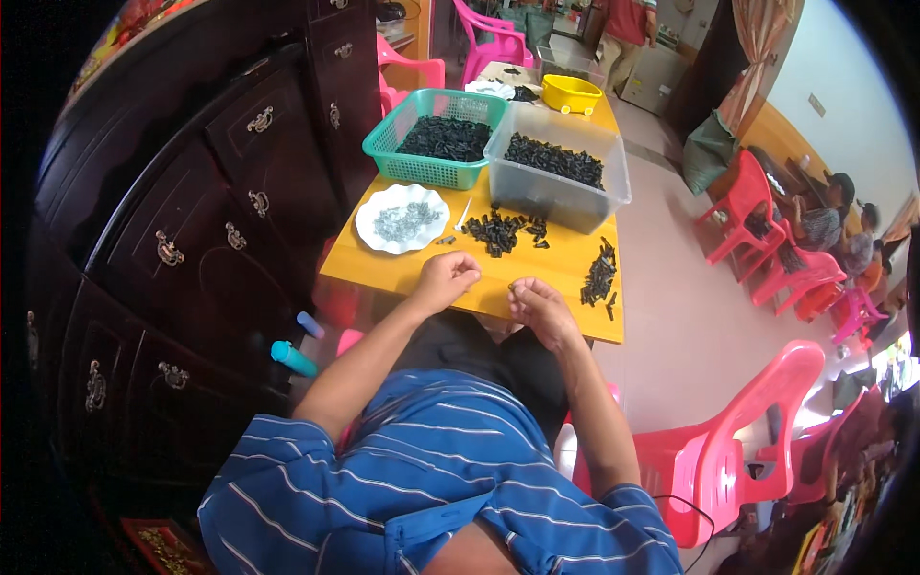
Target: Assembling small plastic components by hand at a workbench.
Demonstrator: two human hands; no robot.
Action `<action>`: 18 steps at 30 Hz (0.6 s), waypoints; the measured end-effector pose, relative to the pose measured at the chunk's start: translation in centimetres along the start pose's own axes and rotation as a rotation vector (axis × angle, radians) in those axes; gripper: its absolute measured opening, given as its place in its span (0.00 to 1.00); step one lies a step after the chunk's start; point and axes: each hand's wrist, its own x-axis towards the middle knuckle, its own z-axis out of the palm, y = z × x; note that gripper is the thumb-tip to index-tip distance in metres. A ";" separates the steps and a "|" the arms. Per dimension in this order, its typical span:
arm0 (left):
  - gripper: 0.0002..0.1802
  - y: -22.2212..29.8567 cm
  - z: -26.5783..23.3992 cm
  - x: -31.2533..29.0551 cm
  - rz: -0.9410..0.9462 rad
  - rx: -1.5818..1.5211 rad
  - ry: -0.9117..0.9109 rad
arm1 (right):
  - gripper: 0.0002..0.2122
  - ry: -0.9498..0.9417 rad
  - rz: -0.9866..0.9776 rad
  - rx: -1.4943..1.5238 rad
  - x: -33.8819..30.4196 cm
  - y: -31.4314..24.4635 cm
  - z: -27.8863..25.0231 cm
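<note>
My left hand (448,280) is closed, thumb and fingers together over the near edge of the yellow table (383,271); whatever it may hold is hidden. To its right, my right hand (542,310) pinches a small dark piece, barely visible at the fingertips. Beyond my hands lies a loose pile of small black plastic parts (495,234). A second group of black parts (600,274) is spread along the right edge. A white scalloped plate (365,222) holds many small clear pieces (403,221). Beside the plate lies a thin white stick (465,213).
A green basket (383,159) and a clear plastic bin (551,204), both with black parts, stand behind the piles. Farther back is a yellow tub (572,93). Dark cabinets (182,206) line the left. Pink chairs (743,450) and seated people (826,213) are at right.
</note>
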 end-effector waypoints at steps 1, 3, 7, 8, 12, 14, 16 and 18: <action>0.04 0.1 0.1 -0.2 -0.004 -0.007 -0.001 | 0.05 -0.009 -0.009 -0.002 0.1 0.1 0.0; 0.03 0.4 0.4 -0.4 0.047 -0.129 -0.116 | 0.05 -0.013 -0.013 -0.005 0.1 0.1 0.1; 0.03 1.1 1.1 -0.8 0.020 -0.249 -0.174 | 0.05 -0.015 -0.012 -0.046 0.1 0.1 0.5; 0.04 1.0 1.2 -1.0 0.021 -0.238 -0.177 | 0.05 -0.007 -0.015 -0.061 0.0 0.1 0.6; 0.06 1.0 1.4 -1.4 0.036 -0.177 -0.190 | 0.05 -0.022 -0.013 -0.066 0.0 0.3 0.7; 0.06 1.2 1.7 -1.4 0.044 -0.183 -0.201 | 0.05 -0.073 -0.025 -0.055 0.2 0.6 0.3; 0.05 1.6 1.7 -1.6 0.051 -0.189 -0.208 | 0.05 -0.078 -0.035 -0.067 0.2 0.6 0.2; 0.05 1.9 1.6 -1.7 0.008 -0.216 -0.208 | 0.05 -0.085 -0.044 -0.080 0.2 0.6 0.2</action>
